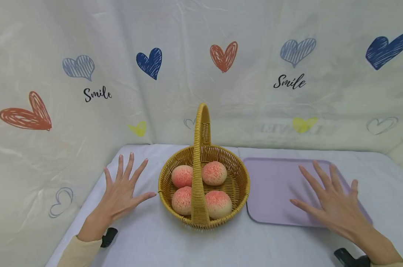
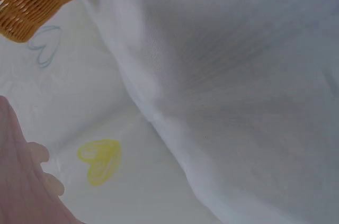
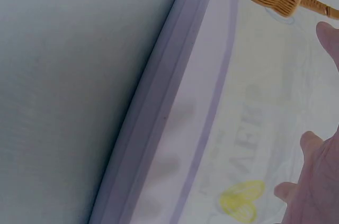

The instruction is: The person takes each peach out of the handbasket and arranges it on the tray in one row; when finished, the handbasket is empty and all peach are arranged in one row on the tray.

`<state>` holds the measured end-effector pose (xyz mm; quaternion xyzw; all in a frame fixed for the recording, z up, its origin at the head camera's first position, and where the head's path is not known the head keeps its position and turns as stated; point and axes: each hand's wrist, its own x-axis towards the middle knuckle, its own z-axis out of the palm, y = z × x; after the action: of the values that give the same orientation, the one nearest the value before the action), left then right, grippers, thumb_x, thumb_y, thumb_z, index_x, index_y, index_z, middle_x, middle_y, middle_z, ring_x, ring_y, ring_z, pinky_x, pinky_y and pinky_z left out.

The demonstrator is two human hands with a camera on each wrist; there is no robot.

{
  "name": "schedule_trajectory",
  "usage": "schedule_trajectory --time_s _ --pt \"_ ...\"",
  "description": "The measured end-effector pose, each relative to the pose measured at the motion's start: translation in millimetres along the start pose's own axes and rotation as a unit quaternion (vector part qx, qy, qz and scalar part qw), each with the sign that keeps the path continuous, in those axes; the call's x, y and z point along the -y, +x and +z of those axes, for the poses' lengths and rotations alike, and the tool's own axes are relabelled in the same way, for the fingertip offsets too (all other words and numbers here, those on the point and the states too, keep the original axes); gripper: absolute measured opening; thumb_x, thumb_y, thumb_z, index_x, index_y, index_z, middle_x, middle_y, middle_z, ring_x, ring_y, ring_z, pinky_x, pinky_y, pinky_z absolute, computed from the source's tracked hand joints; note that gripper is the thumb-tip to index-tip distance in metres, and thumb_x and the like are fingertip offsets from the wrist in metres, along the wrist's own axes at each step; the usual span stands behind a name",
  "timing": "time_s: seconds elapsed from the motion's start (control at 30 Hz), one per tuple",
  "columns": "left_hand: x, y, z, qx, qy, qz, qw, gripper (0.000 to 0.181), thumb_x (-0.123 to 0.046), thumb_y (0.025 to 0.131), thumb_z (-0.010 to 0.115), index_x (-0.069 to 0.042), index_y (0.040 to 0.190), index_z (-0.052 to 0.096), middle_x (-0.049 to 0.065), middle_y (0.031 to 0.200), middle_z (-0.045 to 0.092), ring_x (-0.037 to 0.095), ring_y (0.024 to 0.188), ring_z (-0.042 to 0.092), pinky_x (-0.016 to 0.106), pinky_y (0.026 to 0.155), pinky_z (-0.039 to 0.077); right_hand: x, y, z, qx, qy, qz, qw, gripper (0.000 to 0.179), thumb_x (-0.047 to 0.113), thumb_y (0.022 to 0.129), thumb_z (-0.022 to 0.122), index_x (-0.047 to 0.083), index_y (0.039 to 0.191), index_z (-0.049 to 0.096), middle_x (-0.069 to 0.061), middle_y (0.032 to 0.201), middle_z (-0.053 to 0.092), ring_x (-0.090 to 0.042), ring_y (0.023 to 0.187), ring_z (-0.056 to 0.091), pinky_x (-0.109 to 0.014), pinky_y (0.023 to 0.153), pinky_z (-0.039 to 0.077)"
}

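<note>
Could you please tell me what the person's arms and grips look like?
The left grip and right grip are bare, five-fingered and ungloved, with no rings or cables visible. The left sleeve is plain beige; only a sliver of the matching right sleeve shows. A dark, blocky device sits at each wrist: left device, right device.

A pale sheet (image 1: 251,22) printed with red, blue and yellow hearts (image 1: 150,63) and the word "Smile" (image 1: 289,81) rose behind the bench (image 1: 271,244), whose white cloth (image 1: 148,244) lay under soft light.
</note>
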<state>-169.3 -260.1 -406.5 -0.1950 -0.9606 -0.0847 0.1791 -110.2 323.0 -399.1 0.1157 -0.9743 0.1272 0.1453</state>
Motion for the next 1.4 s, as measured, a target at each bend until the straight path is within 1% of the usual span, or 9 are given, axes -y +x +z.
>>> schedule_trajectory --time_s 0.3,0.43,0.53,0.63,0.77,0.87,0.97,1.1,1.4 --pt "-5.9 1.1 -4.9 0.007 -0.007 0.000 1.0000 0.102 -0.074 0.088 0.064 -0.034 0.169 0.017 0.021 0.174 0.007 0.049 0.158 -0.001 0.087 0.108 0.005 10.8 4.7 -2.9 -0.007 -0.005 -0.018 0.9998 0.101 0.058 0.090 0.073 0.030 0.169 0.018 -0.012 0.175 0.009 -0.041 0.158 -0.013 -0.083 0.105 -0.019" --pt "-14.8 2.6 -9.0 0.011 -0.069 0.001 0.9976 0.105 -0.066 0.089 0.070 -0.024 0.169 0.016 0.020 0.173 0.013 0.043 0.159 0.009 0.077 0.115 0.017 30.9 10.9 -8.3 -0.019 -0.002 -0.049 0.9986 0.102 0.059 0.087 0.076 0.030 0.168 0.023 -0.013 0.174 0.017 -0.046 0.159 -0.002 -0.081 0.110 -0.013" --pt "-24.5 3.9 -11.8 0.025 -0.149 -0.007 0.9885 0.105 -0.056 0.093 0.073 -0.022 0.170 0.010 0.016 0.172 0.020 0.040 0.156 0.023 0.069 0.114 0.032 53.3 16.9 -13.3 -0.031 0.015 -0.088 0.9955 0.100 0.058 0.085 0.079 0.029 0.166 0.028 -0.013 0.172 0.022 -0.045 0.159 0.004 -0.079 0.114 -0.007" --pt "-34.9 7.2 -11.2 0.046 -0.271 -0.021 0.9611 0.097 -0.040 0.098 0.072 -0.022 0.169 0.010 0.011 0.171 0.021 0.038 0.153 0.030 0.064 0.113 0.038 76.9 24.9 -17.4 -0.041 0.058 -0.134 0.9884 0.095 0.051 0.085 0.082 0.026 0.164 0.034 -0.012 0.170 0.026 -0.044 0.158 0.012 -0.078 0.116 0.007" --pt "-46.1 15.2 -2.6 0.074 -0.418 -0.040 0.9043 0.089 -0.030 0.101 0.068 -0.020 0.169 0.012 0.014 0.171 0.021 0.042 0.151 0.033 0.062 0.114 0.037 105.3 37.0 -17.3 -0.043 0.124 -0.188 0.9734 0.092 0.033 0.084 0.088 0.021 0.162 0.039 -0.010 0.165 0.035 -0.039 0.149 0.034 -0.071 0.107 0.036" --pt "-51.5 19.3 5.6 0.099 -0.473 -0.058 0.8737 0.091 -0.040 0.100 0.067 -0.019 0.168 0.011 0.016 0.170 0.020 0.043 0.150 0.032 0.065 0.115 0.034 123.2 46.0 -11.3 -0.025 0.154 -0.215 0.9641 0.088 0.026 0.086 0.088 0.020 0.160 0.041 -0.009 0.157 0.043 -0.033 0.138 0.048 -0.062 0.096 0.051" --pt "-54.2 21.5 12.9 0.123 -0.500 -0.073 0.8540 0.100 -0.050 0.096 0.071 -0.019 0.168 0.008 0.015 0.171 0.018 0.043 0.152 0.028 0.067 0.118 0.027 135.7 55.7 -3.5 0.007 0.167 -0.234 0.9579 0.078 0.028 0.090 0.085 0.020 0.157 0.046 -0.007 0.150 0.050 -0.028 0.127 0.058 -0.051 0.088 0.057" --pt "-55.7 23.1 19.0 0.142 -0.509 -0.070 0.8463 0.113 -0.051 0.090 0.079 -0.019 0.168 0.004 0.013 0.173 0.013 0.039 0.156 0.021 0.063 0.121 0.022 146.4 68.2 4.1 0.063 0.184 -0.245 0.9498 0.064 0.032 0.093 0.082 0.020 0.149 0.055 0.001 0.143 0.057 -0.020 0.119 0.062 -0.044 0.086 0.057" --pt "-55.1 23.0 19.6 0.168 -0.477 -0.060 0.8603 0.130 -0.051 0.080 0.089 -0.024 0.168 -0.002 0.012 0.174 0.007 0.037 0.158 0.014 0.065 0.122 0.018 167.2 85.9 23.4 0.155 0.195 -0.256 0.9342 0.049 0.040 0.090 0.084 0.023 0.134 0.070 0.007 0.132 0.058 -0.012 0.110 0.060 -0.038 0.089 0.054"
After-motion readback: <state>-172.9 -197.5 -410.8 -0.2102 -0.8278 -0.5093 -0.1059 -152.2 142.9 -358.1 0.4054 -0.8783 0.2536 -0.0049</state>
